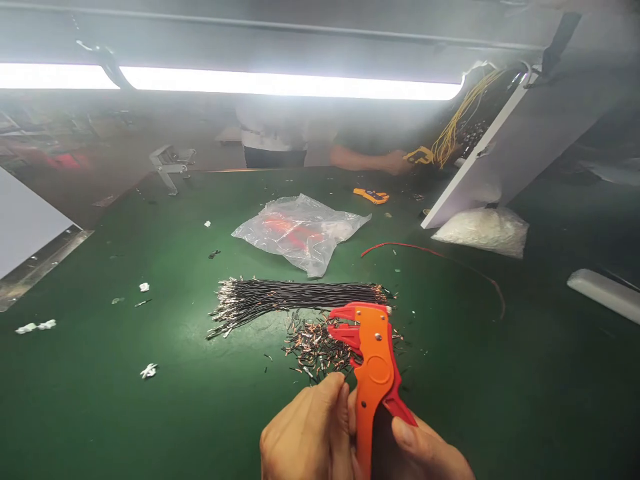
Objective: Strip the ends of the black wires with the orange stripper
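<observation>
My right fingers [405, 433] grip the orange pliers [374, 347] near the wire scraps [313, 343]; my left fingers [327, 395] pinch together, contents hidden

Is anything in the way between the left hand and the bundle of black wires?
Yes: loose wire scraps lie between the left hand and the bundle in this view. The wire stripper, in the right hand, overlaps the bundle's right end.

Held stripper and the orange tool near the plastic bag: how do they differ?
The stripper is held up in the right hand; the orange tool lies on the table. The stripper has red jaws; the orange tool shows a dark mark mid-body. Both have orange bodies.
</observation>
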The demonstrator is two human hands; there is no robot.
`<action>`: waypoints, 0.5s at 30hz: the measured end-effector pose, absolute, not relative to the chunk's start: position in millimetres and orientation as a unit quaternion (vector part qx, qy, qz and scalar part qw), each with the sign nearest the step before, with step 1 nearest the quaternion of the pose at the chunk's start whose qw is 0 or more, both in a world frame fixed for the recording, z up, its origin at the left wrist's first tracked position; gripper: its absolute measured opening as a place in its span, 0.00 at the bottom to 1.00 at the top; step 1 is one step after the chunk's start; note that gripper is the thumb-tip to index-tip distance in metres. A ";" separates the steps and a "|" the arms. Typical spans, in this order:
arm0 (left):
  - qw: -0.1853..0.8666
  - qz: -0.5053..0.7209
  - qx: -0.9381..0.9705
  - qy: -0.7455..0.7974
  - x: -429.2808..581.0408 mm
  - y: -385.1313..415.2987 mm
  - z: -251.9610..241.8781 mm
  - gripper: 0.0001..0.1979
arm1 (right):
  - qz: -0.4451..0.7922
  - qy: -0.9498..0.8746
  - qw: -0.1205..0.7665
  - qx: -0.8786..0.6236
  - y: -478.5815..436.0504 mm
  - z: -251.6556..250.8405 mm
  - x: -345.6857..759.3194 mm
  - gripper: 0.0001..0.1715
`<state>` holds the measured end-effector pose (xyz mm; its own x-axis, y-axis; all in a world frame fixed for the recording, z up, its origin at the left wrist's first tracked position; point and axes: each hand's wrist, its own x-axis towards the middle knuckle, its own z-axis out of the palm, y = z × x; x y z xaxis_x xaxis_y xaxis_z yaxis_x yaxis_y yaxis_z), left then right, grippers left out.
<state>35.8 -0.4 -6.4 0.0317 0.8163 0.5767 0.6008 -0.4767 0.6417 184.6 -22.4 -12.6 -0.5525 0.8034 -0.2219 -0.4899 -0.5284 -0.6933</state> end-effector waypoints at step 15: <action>0.111 0.422 0.783 0.442 22.0 11.7 -2.2 0.14 | 0.742 -0.305 0.505 -0.317 -26.1 -11.1 194.1 0.39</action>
<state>22.0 11.7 -2.2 0.2521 0.7866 0.5636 0.5997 -0.5841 0.5470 194.1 -26.1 -11.1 -0.2890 0.9436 -0.1618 -0.5567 -0.3031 -0.7735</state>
